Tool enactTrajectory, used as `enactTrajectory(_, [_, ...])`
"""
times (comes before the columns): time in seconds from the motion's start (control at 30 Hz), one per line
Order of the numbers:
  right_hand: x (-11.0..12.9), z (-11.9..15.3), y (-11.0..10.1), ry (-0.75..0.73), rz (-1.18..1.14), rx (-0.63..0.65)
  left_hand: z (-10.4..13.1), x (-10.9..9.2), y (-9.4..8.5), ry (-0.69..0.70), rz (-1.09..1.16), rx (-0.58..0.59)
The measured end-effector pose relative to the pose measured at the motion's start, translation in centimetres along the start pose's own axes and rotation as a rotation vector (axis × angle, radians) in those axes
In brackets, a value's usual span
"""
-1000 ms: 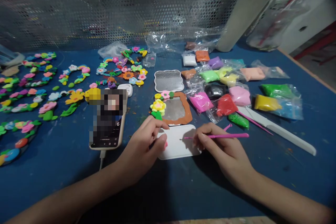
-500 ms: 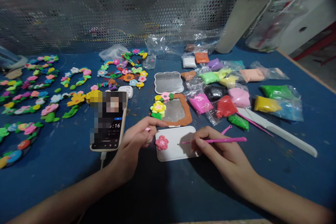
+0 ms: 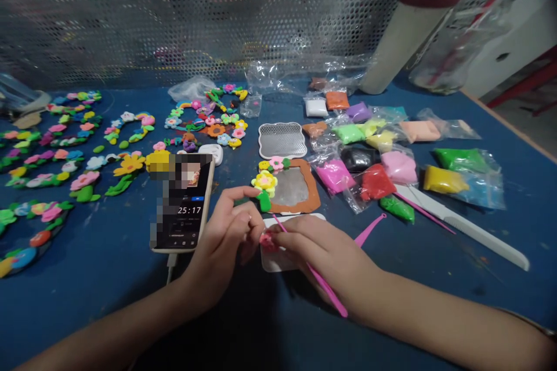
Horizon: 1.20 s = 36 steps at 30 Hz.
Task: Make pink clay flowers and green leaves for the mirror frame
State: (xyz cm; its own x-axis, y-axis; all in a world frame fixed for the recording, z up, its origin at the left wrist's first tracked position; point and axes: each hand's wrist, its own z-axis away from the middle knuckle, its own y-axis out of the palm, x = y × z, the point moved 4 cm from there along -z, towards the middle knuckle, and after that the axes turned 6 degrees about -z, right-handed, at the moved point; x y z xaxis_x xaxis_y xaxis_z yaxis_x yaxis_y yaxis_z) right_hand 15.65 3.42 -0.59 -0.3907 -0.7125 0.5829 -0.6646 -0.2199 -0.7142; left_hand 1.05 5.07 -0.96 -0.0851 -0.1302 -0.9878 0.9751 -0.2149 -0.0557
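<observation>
My right hand (image 3: 326, 249) is closed round a slim pink clay modelling tool (image 3: 326, 290), its thick end slanting down toward me. Its fingertips reach the coral-pink clay flower (image 3: 267, 240) at the left of a small white board (image 3: 278, 264), hiding part of both. Close by on the left is my left hand (image 3: 230, 229), fingers curled and thumb bent in; what they hold, if anything, is hidden. Its forefinger ends near the green leaf of a brown clay-framed mirror (image 3: 310, 191), which has yellow and pink clay flowers along its left side.
A phone (image 3: 185, 208) with a running timer lies left of my hands. Finished clay-flower frames (image 3: 39, 179) cover the left side. Bagged clay (image 3: 333, 175), a white knife-like tool (image 3: 483, 232) and another pink tool (image 3: 369, 229) lie right. A tall bottle (image 3: 387, 46) stands behind.
My right hand has moved left to the coral flower, and the pink tool has swung from nearly level to slanting toward me. My left hand's fingers have curled in beside the flower.
</observation>
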Motion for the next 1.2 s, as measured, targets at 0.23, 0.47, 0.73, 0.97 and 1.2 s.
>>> enactTrajectory(0.23, [-0.5, -0.8, 1.5, 0.115, -0.045, 0.040, -0.2, -0.5, -0.5, 0.024, -0.103, -0.049])
enactTrajectory(0.47, [-1.0, -0.2, 0.8, 0.200, -0.182, -0.042, -0.4, -0.9, -1.2, 0.022, -0.313, -0.157])
enactTrajectory(0.73, [-1.5, 0.7, -0.9, 0.180, -0.136, 0.127, -0.2, -0.2, -0.2, 0.074, -0.465, 0.048])
enactTrajectory(0.97, [-2.1, 1.4, -2.6, 0.366, -0.465, -0.034, -0.2, 0.1, 0.4, 0.248, -0.797, 0.166])
enactTrajectory(1.2, [-2.5, 1.9, -2.4, 0.456, -0.623, -0.091, -0.2, 0.5, 0.6, 0.408, -1.026, 0.181])
